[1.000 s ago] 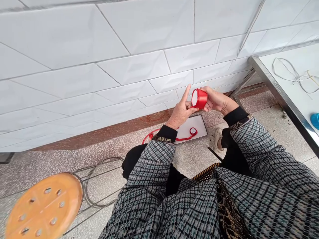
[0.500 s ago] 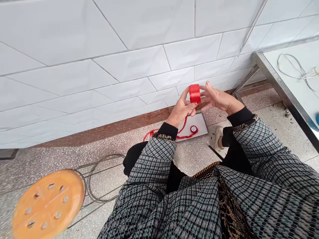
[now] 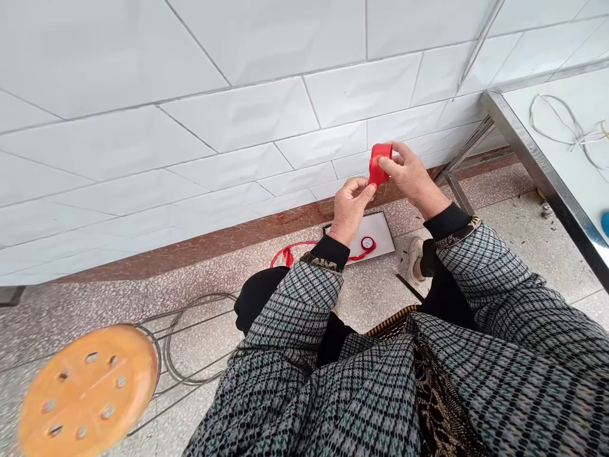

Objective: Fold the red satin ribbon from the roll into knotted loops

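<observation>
1. Right hand (image 3: 412, 174) clamped round a red ribbon spool (image 3: 380, 162), thumb pressed on its near edge, raised in front of the white tiled wall (image 3: 190, 127).
2. Left hand (image 3: 351, 206) just below, fingers pinched together right at the spool's lower edge, apparently on the loose ribbon end; too small to tell for certain.
3. Judging by the grip: spool picked up and held steady, ribbon end seemingly caught, little or no length drawn off yet. Pulling out and cutting or tying seemingly left to do.
4. Below the hands, on the floor: a pale flat board (image 3: 380, 230) carrying a small round red-rimmed piece (image 3: 367, 242) with a red cord (image 3: 304, 249) trailing off to the left and ending in a loose bundle near the skirting. Possibly an item already made up, though not clear.
5. Floor of speckled grey terrazzo (image 3: 118, 298), with a reddish-brown skirting strip along the foot of the wall.
6. Lower left: an orange round stool seat (image 3: 88, 384) with holes, on a wire frame.
7. Right edge: a metal-rimmed table (image 3: 547, 174) with a white top, pale wire loops (image 3: 559, 127) lying on it, a scrap of something blue at the frame's edge.
8. Checked grey sleeves and dark trousers filling the foreground; a light shoe (image 3: 417, 261) beside the board.
</observation>
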### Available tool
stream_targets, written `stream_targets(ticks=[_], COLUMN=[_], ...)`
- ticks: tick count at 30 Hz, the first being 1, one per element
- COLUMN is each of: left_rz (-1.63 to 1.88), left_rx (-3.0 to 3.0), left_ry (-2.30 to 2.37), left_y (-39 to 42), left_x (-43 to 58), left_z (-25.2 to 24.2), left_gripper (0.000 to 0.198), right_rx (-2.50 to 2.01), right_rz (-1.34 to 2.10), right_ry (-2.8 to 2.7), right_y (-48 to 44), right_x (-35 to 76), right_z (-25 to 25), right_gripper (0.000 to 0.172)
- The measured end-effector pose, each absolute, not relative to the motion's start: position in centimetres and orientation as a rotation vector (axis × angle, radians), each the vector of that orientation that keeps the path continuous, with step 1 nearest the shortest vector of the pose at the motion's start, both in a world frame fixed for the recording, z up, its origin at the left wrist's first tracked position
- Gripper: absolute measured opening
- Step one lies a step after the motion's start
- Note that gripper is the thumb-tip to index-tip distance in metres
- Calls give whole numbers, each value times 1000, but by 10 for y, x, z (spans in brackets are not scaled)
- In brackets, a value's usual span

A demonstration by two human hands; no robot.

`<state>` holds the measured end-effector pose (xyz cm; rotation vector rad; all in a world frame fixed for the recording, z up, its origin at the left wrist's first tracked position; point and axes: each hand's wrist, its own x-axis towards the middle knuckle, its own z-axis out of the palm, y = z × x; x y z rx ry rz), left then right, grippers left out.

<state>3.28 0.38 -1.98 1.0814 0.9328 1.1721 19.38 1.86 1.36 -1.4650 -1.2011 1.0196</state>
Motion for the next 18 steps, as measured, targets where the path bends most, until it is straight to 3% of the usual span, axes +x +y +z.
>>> stream_targets(ticks=[5, 12, 18], left_rz=[1382, 1353, 1274], left_rx=[1292, 1323, 1099], left_ry=[1003, 1068, 959], left_y=[6, 8, 5], left_x=[33, 32, 37], left_z=[-23, -16, -20], left_gripper=[22, 21, 22], right_rx=[-1493, -1549, -1559], right_rz=[1078, 1124, 1124], right_ry=[-1080, -992, -954], right_y=[23, 24, 25], right_x=[193, 189, 183], right_z=[10, 13, 11], right_gripper=[45, 48, 35])
